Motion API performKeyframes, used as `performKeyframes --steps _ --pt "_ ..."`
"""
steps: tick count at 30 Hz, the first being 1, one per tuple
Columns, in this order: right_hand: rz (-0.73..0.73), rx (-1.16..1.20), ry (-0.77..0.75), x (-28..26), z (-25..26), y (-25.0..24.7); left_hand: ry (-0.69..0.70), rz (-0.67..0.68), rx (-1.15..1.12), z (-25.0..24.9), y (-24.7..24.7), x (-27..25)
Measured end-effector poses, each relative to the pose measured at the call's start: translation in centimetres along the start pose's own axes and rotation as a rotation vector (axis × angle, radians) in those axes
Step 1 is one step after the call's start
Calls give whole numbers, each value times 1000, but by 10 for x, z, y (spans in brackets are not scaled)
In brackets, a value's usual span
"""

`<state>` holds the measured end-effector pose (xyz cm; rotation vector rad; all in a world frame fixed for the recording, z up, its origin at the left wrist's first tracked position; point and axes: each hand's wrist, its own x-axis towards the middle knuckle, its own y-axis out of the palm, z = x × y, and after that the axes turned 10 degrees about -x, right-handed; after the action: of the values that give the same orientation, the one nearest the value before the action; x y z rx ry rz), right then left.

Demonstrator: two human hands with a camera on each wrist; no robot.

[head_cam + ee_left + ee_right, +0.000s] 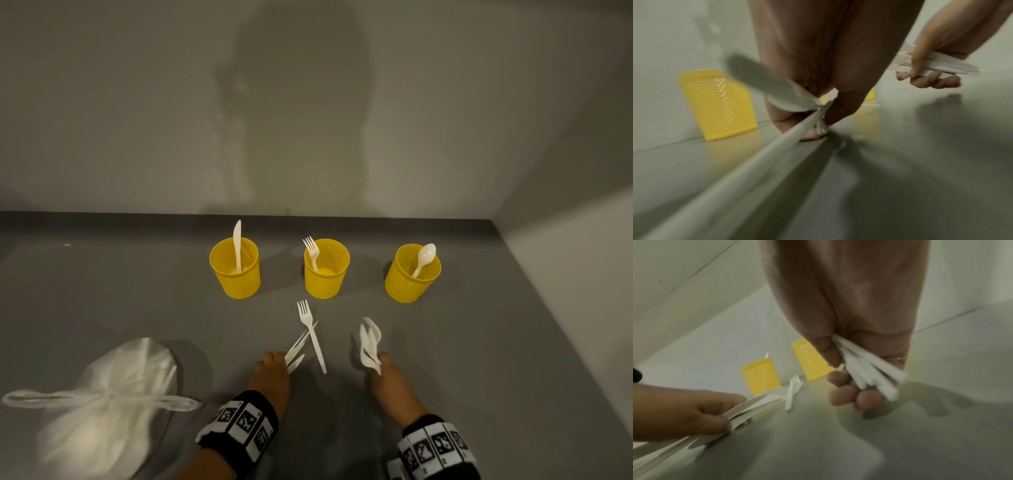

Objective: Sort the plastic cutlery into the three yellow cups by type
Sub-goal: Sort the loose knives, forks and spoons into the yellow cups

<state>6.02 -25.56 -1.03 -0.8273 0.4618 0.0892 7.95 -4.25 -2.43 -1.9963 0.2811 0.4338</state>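
Both hands loaded, one fork loose between them.

Left hand [270,368] fingers are curled round a bundle of knives [297,349], blades pointing up-right; right hand [383,368] fingers are clamped on a fan of white cutlery [369,342], type blurred. The loose fork [312,334] lies flat on the grey surface [479,342], tines toward the middle cup [326,269], handle crossing the knives, so nearer the left hand. Thin, smooth plastic. Knife cup [235,267] left, spoon cup [412,274] right, all yellow mesh.

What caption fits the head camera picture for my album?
Left hand and right hand each hold white cutlery before three yellow cups.
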Motion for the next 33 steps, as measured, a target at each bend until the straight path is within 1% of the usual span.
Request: performKeyframes --steps 2,4,6,8,10,12,13,15,17,19,22,25,27,30,33 --pt "-2 167 32 -7 0 1 12 44 -76 4 -8 -2" --pt "-22 221 40 -11 1 4 15 91 -106 10 -17 -4" --pt "-39 287 15 -13 7 7 0 132 -184 18 -27 -7" --pt "-50 381 -24 -16 18 9 40 135 -289 27 -36 -10" --pt "-20 461 -63 -20 32 12 86 117 -442 30 -43 -15" --pt "37 543 -74 -21 48 18 95 91 -694 22 -49 -20" --pt "44 565 -89 -21 56 20 96 90 -838 15 -52 -23" --pt "66 579 -169 -22 70 23 96 71 -1049 -4 -56 -25" --pt "115 575 -253 -23 83 26 104 30 -1167 -22 -59 -26" --pt "143 580 -282 -22 91 30 76 10 -1260 -40 -62 -25" --pt "123 607 -258 -19 97 29 68 71 -1291 -58 -66 -25" --pt "197 644 -239 -20 96 14 102 162 -1267 -66 -68 -24" --pt "241 638 -233 -21 89 5 124 242 -1287 -71 -67 -22" --pt "275 665 -231 -23 80 -5 137 365 -1241 -76 -64 -17" --pt "237 645 -238 -21 72 -15 195 502 -1154 -76 -58 -5"
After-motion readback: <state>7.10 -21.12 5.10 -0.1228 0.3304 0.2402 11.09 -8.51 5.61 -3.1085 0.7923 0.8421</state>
